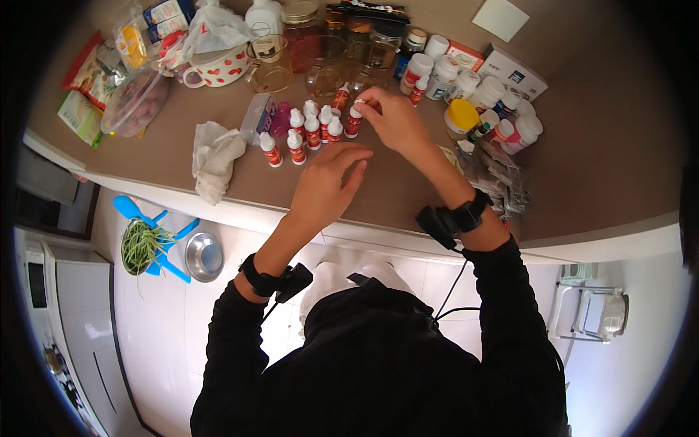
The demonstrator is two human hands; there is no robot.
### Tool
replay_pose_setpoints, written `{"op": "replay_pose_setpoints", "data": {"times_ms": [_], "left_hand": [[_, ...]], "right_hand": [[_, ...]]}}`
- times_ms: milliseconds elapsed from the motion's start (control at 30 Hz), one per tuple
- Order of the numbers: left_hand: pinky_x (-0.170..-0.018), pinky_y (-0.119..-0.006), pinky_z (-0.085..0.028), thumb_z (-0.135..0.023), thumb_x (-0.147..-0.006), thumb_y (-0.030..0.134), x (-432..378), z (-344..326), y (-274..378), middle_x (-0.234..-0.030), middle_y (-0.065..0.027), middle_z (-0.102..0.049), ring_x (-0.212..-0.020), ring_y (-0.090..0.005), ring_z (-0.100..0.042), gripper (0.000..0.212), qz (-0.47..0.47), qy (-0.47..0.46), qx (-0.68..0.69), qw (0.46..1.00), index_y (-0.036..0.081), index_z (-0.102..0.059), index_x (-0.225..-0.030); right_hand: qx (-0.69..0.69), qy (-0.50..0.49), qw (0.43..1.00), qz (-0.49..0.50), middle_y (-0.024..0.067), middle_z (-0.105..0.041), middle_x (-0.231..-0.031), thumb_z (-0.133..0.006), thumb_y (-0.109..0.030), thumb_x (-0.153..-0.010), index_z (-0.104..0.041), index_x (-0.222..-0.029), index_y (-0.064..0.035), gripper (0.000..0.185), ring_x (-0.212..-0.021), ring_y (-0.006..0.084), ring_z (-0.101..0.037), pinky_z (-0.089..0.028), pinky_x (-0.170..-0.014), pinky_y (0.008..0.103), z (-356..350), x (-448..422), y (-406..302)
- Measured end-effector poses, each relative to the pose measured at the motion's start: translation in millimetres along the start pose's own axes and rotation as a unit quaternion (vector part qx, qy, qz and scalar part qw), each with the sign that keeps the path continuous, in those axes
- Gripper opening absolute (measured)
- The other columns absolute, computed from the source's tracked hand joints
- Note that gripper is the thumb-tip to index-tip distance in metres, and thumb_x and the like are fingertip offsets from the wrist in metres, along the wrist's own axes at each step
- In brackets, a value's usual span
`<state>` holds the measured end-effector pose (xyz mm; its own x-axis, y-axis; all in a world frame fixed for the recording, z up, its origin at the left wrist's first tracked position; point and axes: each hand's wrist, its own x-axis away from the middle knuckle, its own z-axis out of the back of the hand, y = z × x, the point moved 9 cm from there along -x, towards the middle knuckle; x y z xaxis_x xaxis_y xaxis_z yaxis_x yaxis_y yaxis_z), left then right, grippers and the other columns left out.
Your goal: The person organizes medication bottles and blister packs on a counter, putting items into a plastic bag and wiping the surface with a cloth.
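My right hand (397, 121) pinches the white cap of a small red-and-white bottle (353, 123) that stands upright at the right end of a group. My left hand (326, 183) hovers at the counter's front with thumb and fingers apart, holding nothing. Just beyond it, several matching small bottles (312, 133) with white nozzle caps stand close together; its fingers partly cover the nearest. One more such bottle (339, 100) leans at the back of the group. Another (419, 90) is among the larger jars to the right.
A crumpled white cloth (214, 158) lies left of the bottles, near a clear plastic box (259, 119). Glass mugs (271, 68) and a strawberry-patterned pot (221, 66) line the back. Supplement jars (443, 76), a yellow-lidded tub (461, 116) and blister packs (499, 177) crowd the right.
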<state>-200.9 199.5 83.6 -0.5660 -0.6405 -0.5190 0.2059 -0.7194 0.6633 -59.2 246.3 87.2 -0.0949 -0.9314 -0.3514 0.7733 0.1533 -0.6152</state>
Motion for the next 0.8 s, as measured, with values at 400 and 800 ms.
{"op": "replay_pose_setpoints", "data": {"times_ms": [400, 800], "left_hand": [[-0.068, -0.038, -0.049, -0.063, -0.082, 0.016, -79, -89, 3, -0.116, -0.0173, -0.045, -0.074, -0.0245, -0.062, 0.054, 0.066, 0.015, 0.095, 0.993, 0.001, -0.038, -0.127], [-0.083, -0.043, -0.045, -0.066, -0.077, 0.013, -135, -137, -63, -0.115, -0.0249, -0.048, -0.098, -0.0391, -0.055, 0.051, 0.109, 0.087, -0.04, 0.989, -0.004, -0.041, -0.118]], "right_hand": [[0.032, 0.062, 0.997, -0.03, 0.0067, -0.064, -0.074, -0.054, -0.022, -0.09, -0.061, -0.096, -0.0016, 0.022, -0.065, 0.0131, -0.056, -0.045, -0.061, 0.0281, 139, 10, 39], [0.162, 0.069, 0.984, -0.032, 0.0198, -0.063, -0.084, -0.055, -0.014, -0.085, -0.063, -0.089, -0.0008, 0.016, -0.082, 0.0362, -0.061, -0.047, -0.073, 0.0408, 121, -27, 111]]}}
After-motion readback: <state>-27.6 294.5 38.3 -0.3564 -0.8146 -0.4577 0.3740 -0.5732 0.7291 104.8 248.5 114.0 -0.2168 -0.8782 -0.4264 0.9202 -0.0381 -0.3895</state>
